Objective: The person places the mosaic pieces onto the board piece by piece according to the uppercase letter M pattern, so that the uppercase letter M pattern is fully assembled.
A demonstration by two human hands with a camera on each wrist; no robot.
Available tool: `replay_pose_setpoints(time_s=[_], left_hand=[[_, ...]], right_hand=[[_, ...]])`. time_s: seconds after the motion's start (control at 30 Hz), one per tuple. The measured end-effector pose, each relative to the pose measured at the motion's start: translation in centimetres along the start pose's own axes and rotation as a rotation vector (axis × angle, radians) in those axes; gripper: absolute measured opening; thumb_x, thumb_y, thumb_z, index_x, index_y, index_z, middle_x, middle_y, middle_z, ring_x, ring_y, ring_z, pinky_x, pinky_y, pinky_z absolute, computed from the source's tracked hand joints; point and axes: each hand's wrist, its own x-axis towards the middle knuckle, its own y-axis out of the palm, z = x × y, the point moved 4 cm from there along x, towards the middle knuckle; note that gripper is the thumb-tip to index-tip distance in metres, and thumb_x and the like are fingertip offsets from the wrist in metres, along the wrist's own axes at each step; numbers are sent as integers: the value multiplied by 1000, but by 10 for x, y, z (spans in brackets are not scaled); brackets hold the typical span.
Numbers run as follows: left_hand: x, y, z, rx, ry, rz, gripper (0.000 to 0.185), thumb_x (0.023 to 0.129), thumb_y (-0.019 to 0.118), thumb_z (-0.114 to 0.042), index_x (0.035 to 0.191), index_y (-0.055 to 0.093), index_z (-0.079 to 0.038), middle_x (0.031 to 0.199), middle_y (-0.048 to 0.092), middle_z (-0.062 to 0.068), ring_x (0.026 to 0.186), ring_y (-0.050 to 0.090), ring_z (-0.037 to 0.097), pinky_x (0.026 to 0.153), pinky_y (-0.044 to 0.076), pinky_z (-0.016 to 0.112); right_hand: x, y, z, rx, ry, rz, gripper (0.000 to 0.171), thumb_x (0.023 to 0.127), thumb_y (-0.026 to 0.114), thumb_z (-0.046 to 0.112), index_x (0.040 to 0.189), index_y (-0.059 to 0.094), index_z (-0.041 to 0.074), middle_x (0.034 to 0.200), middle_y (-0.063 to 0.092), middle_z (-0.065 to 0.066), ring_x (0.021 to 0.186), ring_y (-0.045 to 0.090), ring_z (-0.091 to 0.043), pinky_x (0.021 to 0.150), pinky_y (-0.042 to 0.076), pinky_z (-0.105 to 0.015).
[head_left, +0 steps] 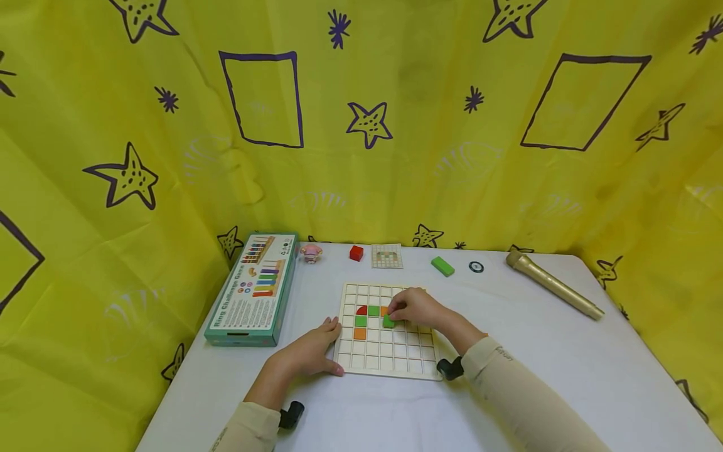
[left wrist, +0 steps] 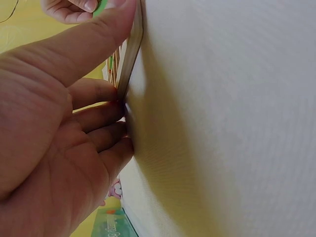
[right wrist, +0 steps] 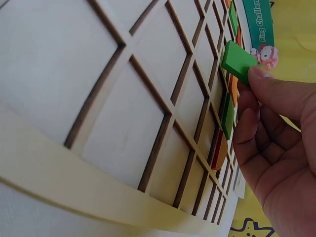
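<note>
A pale wooden grid board (head_left: 390, 365) lies on the white table. My right hand (head_left: 419, 307) pinches a green square tile (right wrist: 238, 60) between thumb and fingers, tilted above the grid. My left hand (head_left: 310, 353) touches the board's left edge with its fingertips, its thumb by the near left corner. In the grid sit a red rounded tile (head_left: 361, 311), a green tile (head_left: 374, 311), another green tile (head_left: 360, 321) and an orange tile (head_left: 359, 334). A further orange tile (head_left: 384, 311) is partly hidden by my right hand. More coloured pieces show beyond it in the right wrist view.
A Ring Challenge Game box (head_left: 254, 292) stands left of the board. Along the back lie a pink figurine (head_left: 311, 253), a red block (head_left: 356, 253), a small grid card (head_left: 386, 256), a green block (head_left: 442, 266), a round disc (head_left: 476, 267) and a gold microphone (head_left: 556, 285).
</note>
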Motion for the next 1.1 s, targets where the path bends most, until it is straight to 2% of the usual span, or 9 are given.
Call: replay_pose_setpoints(time_s=[0.4,0.67,1.1], left_hand=[[1,1,1,7,8,-4,100,76,88,-34,153,36,3,164,26,14,152,19,30,120,24,48],[1,1,2,7,0,1,100,76,88,-34,154,36,2,164,26,14,152,18,30,120,24,48],[1,1,1,11,-6,5,101,75,88,-35,154,36,1,164,25,14,152,18,30,120,24,48]], right_hand=[[3,8,-1,-22,0,-20,5,91,77,16,88,75,12,86,68,8,87,55,-16,80,49,-33],[2,15,2,-74,-27,-27,10,90,77,11,82,74,17,83,67,9,82,56,-13,75,50,-31],[-1,16,7,-120,-42,-43,8,89,76,9,84,75,15,84,68,9,82,57,-13,76,52,-31]])
